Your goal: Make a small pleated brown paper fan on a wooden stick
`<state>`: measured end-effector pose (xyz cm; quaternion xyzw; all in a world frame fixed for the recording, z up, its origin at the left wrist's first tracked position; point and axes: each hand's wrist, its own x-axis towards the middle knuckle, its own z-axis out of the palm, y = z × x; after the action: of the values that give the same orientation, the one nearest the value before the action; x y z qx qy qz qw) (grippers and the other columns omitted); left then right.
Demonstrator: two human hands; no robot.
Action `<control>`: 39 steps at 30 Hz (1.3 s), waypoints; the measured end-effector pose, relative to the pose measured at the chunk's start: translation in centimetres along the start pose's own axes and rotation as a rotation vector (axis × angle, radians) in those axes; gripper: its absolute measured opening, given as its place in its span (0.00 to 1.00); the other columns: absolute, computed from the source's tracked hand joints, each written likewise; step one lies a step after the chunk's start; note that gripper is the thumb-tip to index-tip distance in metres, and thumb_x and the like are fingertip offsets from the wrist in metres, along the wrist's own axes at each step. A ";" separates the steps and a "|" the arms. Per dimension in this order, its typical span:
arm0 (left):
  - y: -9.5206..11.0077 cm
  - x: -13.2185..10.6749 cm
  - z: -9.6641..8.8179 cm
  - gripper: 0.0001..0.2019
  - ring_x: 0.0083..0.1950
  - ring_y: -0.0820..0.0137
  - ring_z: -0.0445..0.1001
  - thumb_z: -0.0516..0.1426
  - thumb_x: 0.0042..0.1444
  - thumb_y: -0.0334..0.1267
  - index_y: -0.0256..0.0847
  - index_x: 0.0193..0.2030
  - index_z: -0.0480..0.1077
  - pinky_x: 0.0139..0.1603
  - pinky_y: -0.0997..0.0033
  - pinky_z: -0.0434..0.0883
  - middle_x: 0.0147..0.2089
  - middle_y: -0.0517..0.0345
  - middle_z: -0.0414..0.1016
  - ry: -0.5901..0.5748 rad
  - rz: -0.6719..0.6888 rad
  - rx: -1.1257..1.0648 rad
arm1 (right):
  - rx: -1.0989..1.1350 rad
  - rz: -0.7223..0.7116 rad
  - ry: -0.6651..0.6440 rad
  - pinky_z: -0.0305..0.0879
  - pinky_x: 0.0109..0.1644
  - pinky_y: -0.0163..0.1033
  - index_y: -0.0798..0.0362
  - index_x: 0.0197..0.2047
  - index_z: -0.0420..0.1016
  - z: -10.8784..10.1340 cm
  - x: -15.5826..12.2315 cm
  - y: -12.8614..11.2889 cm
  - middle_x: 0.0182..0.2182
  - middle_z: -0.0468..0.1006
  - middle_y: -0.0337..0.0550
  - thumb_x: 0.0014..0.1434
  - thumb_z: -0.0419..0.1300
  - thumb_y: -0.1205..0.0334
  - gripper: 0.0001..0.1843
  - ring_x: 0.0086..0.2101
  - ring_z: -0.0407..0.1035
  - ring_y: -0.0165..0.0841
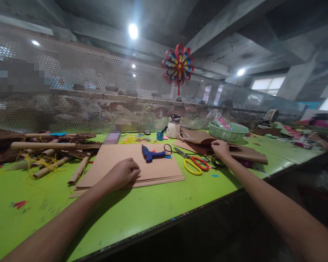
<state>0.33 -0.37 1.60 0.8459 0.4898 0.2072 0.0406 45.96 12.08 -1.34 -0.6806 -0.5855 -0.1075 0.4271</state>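
Note:
My left hand (pixel 123 174) rests with curled fingers on a stack of brown paper sheets (pixel 112 160) lying on the green table (pixel 158 203). A blue glue gun (pixel 151 154) lies on the far part of that stack. My right hand (pixel 221 149) reaches out to the right, fingers bent down onto loose brown paper (pixel 246 153), near scissors with red and yellow handles (pixel 194 164). What the right fingers grip, if anything, is hidden.
Rolled brown paper tubes (pixel 43 145) and yellow strips lie at the left. A green basket (pixel 229 132), a white jar (pixel 174 127) and a small blue cup (pixel 160 136) stand at the back by the perforated screen (pixel 71 94), where a paper flower (pixel 178 66) hangs. Another person's arm (pixel 325 145) shows far right.

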 end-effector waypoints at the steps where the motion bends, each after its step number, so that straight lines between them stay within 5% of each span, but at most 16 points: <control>1: -0.1 0.0 0.0 0.15 0.34 0.68 0.69 0.48 0.52 0.41 0.38 0.31 0.74 0.35 0.72 0.63 0.34 0.52 0.72 0.003 -0.005 0.004 | -0.023 -0.002 -0.007 0.63 0.46 0.40 0.56 0.26 0.76 0.0 -0.1 -0.1 0.32 0.78 0.47 0.43 0.52 0.65 0.12 0.37 0.69 0.39; 7: -0.6 0.3 0.3 0.17 0.36 0.67 0.70 0.47 0.53 0.44 0.38 0.32 0.74 0.37 0.71 0.64 0.35 0.52 0.71 0.000 -0.015 -0.011 | -0.124 -0.065 -0.198 0.63 0.42 0.36 0.56 0.24 0.77 0.4 -1.2 -1.4 0.29 0.78 0.47 0.44 0.53 0.67 0.10 0.35 0.70 0.38; 13: -0.7 0.4 0.4 0.17 0.36 0.67 0.70 0.47 0.54 0.45 0.39 0.32 0.74 0.38 0.72 0.64 0.36 0.53 0.71 -0.051 -0.014 -0.020 | -0.154 -0.148 -0.408 0.62 0.41 0.30 0.52 0.41 0.77 1.5 -2.8 -3.0 0.37 0.79 0.43 0.47 0.58 0.63 0.16 0.38 0.71 0.34; 21: -1.2 0.4 0.5 0.17 0.37 0.67 0.70 0.47 0.54 0.45 0.38 0.33 0.73 0.39 0.72 0.64 0.36 0.52 0.71 -0.069 -0.034 -0.001 | -0.315 -0.131 -0.443 0.60 0.44 0.32 0.54 0.44 0.76 1.6 -2.7 -3.6 0.40 0.78 0.50 0.54 0.53 0.67 0.16 0.42 0.70 0.36; 27: -1.5 0.5 0.5 0.17 0.37 0.68 0.70 0.47 0.54 0.45 0.38 0.33 0.73 0.39 0.72 0.64 0.36 0.53 0.71 -0.062 -0.035 -0.013 | -0.430 -0.197 -0.440 0.59 0.42 0.35 0.59 0.34 0.79 0.8 -0.1 -4.0 0.34 0.78 0.58 0.51 0.52 0.73 0.13 0.38 0.71 0.40; 39: -1.6 0.4 0.6 0.17 0.35 0.68 0.70 0.47 0.55 0.45 0.39 0.32 0.73 0.38 0.73 0.63 0.36 0.53 0.71 -0.061 -0.027 -0.011 | -0.483 -0.252 -0.352 0.59 0.36 0.31 0.55 0.32 0.79 -1.1 5.6 -4.3 0.31 0.79 0.48 0.50 0.54 0.65 0.12 0.33 0.70 0.34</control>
<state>-0.51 0.90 0.74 0.8448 0.4987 0.1835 0.0629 44.21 15.03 4.94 -0.6927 -0.6874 -0.1762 0.1288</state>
